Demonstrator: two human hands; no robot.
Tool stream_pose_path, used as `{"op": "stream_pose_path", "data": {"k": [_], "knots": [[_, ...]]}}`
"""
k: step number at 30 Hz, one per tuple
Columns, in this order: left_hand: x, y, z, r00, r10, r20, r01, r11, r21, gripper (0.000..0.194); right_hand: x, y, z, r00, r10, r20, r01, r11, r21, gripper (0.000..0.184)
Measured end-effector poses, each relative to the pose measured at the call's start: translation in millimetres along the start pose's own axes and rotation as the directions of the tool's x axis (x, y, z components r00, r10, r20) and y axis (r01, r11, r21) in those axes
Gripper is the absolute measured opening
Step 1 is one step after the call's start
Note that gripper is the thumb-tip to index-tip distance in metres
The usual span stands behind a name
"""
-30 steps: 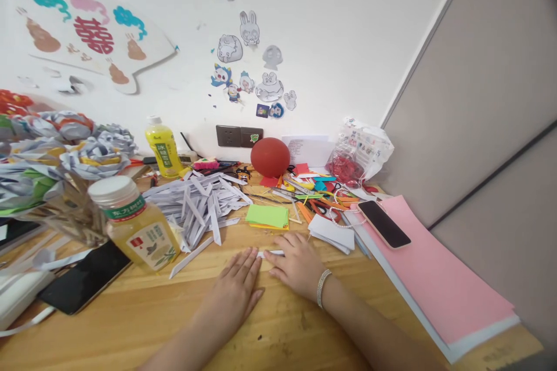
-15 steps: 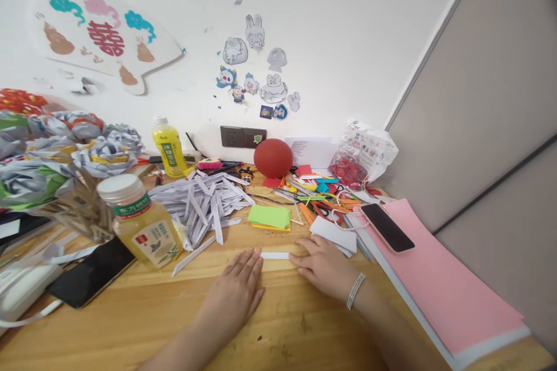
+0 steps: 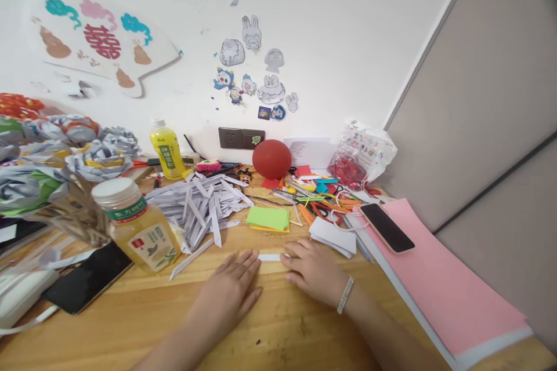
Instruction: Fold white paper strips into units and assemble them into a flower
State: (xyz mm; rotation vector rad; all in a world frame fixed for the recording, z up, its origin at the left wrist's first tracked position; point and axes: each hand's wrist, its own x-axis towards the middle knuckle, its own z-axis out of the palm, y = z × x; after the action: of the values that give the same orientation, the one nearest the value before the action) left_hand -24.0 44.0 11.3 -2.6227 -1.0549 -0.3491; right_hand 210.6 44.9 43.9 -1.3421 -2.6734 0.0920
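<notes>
A narrow white paper strip (image 3: 270,257) lies flat on the wooden table between my hands. My left hand (image 3: 232,284) rests flat with its fingers over the strip's left end. My right hand (image 3: 313,269), wearing a bracelet (image 3: 345,294), has its fingers spread, and its fingertips touch the right end. Both hands are open. How much of the strip lies under the fingers is hidden. Behind my left hand is a heap of folded white paper strips (image 3: 204,206). A stack of green and yellow paper (image 3: 268,218) lies just beyond the strip, and white paper pieces (image 3: 334,235) lie beside my right hand.
A wide-lidded drink bottle (image 3: 139,229) and a dark phone (image 3: 87,278) stand and lie on the left. Paper flowers (image 3: 96,156) are behind them. At the right lie pink sheets (image 3: 439,278) with another phone (image 3: 387,227). A red balloon (image 3: 272,159) sits near the wall.
My right hand has shifted slightly left along the strip, covering more of its right end. My left hand stays flat in about the same place. The whole view has shifted a little.
</notes>
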Motion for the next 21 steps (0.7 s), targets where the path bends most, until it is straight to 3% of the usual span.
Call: {"op": "stream_pose_path", "data": {"k": [8,14,16,21], "knots": [[1.8,-8.2,-1.5,0.991,-0.098,-0.091,0.103,0.993,0.05,0.031,1.0,-2.2,1.8,0.999,0.006,-0.036,-0.005,0.999,0.036,0.026],[4.6,-8.2,1.4,0.987,-0.112,-0.112,0.104,0.992,-0.07,0.032,14.7,-6.0,19.9,0.952,0.282,-0.122,-0.24,0.931,0.274,0.012],[6.2,-8.3,1.4,0.986,-0.117,-0.121,0.104,0.988,-0.114,0.032,18.4,-6.9,23.9,0.939,0.323,-0.116,-0.272,0.907,0.322,0.008],[9.8,-6.4,-3.9,0.987,-0.074,-0.144,0.047,0.982,-0.182,0.026,19.8,-10.8,23.3,0.959,0.243,-0.143,-0.174,0.91,0.376,0.012]]}}
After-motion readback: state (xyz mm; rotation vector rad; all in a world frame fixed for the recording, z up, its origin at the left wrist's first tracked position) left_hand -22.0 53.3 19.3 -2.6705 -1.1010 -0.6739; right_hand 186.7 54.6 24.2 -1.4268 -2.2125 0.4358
